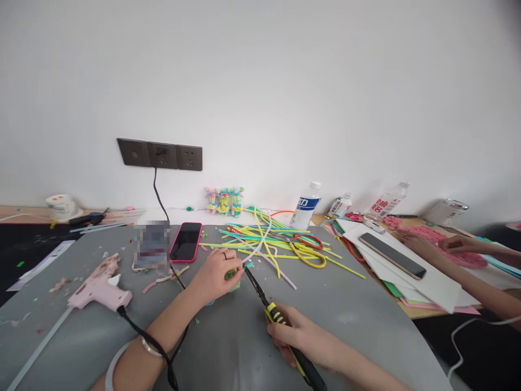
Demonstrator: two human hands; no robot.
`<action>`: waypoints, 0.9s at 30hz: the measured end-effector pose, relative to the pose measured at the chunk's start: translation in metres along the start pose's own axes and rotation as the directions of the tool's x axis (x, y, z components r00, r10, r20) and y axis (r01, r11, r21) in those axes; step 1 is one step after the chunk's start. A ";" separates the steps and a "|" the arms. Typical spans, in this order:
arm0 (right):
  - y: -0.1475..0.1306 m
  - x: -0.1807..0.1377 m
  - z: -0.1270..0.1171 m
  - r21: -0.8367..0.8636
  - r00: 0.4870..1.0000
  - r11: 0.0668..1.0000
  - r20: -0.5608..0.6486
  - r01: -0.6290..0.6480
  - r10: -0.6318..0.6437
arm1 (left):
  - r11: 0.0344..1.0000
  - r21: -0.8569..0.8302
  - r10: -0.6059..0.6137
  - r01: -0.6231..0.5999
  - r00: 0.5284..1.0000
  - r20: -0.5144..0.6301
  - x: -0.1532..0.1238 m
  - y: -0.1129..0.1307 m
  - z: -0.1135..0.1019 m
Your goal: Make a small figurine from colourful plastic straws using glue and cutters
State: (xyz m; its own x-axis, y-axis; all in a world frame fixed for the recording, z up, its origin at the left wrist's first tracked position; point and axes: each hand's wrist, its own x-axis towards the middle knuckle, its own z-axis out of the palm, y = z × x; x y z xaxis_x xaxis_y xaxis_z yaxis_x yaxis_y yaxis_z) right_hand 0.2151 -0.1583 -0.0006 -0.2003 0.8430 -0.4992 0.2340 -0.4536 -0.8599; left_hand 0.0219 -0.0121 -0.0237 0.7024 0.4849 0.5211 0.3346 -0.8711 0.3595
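My left hand (222,274) is closed, fingers pinched round a small green and teal pipe-cleaner piece (231,274), mostly hidden by the fingers. A ring and a bangle are on that arm. My right hand (291,328) grips long-nose pliers (258,285) by their yellow and black handles. The jaws point up and left, with their tip right beside my left fingertips; whether they pinch anything is too small to tell. Just beyond the hands lies a loose pile of yellow, teal and lilac pipe cleaners (260,244). Scissors (309,254) with red and yellow handles rest among them.
Left of my arm lies a pink glue gun (101,290), its black cord running under my forearm. A phone (187,241), small figures (223,202) and a bottle (305,209) stand farther back. At right, another person's hands (459,244) handle pink material near white sheets (439,285).
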 end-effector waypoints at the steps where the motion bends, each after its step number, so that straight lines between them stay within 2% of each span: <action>1: -0.001 0.001 -0.001 0.006 1.000 1.000 0.008 -0.013 0.013 | 1.000 -0.002 -0.005 0.005 1.000 -0.003 0.000 0.000 0.000; 8: 0.001 0.005 -0.006 0.081 0.997 0.995 0.041 -0.062 0.059 | 1.000 -0.003 -0.018 0.018 1.000 0.006 0.001 -0.001 0.001; 14: 0.001 0.014 -0.006 0.131 0.998 0.989 0.003 -0.068 0.068 | 1.000 -0.012 -0.024 0.024 1.000 -0.009 0.001 0.001 0.002; 17: -0.005 0.016 -0.010 0.161 0.997 0.984 0.039 -0.072 0.066 | 0.994 -0.087 -0.069 0.064 0.996 -0.055 0.001 -0.002 0.001; 20: -0.015 0.014 -0.024 0.158 1.000 0.987 -0.016 0.025 -0.023 | 0.971 -0.206 -0.142 0.118 0.984 -0.106 0.002 -0.007 0.000; 23: -0.025 0.013 -0.051 -0.026 0.966 0.990 -0.216 0.138 -0.141 | 0.932 -0.314 -0.234 0.182 0.962 -0.139 0.003 -0.013 -0.001; 25: -0.031 0.016 -0.073 -0.294 0.900 0.947 -0.367 0.127 -0.234 | 0.900 -0.372 -0.293 0.227 0.947 -0.133 0.003 -0.016 -0.003; 27: -0.036 0.025 -0.092 -0.554 0.801 0.830 -0.467 0.064 -0.374 | 0.868 -0.415 -0.347 0.273 0.931 -0.115 0.003 -0.017 -0.005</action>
State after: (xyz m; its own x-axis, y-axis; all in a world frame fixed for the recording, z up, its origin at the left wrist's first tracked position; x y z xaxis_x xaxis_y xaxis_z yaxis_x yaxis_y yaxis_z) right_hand 0.2887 -0.0945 0.0282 0.1964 0.9801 -0.0291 0.7089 -0.1624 -0.6864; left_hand 0.0155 0.0046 -0.0240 0.4652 0.7628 0.4491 0.2216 -0.5916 0.7752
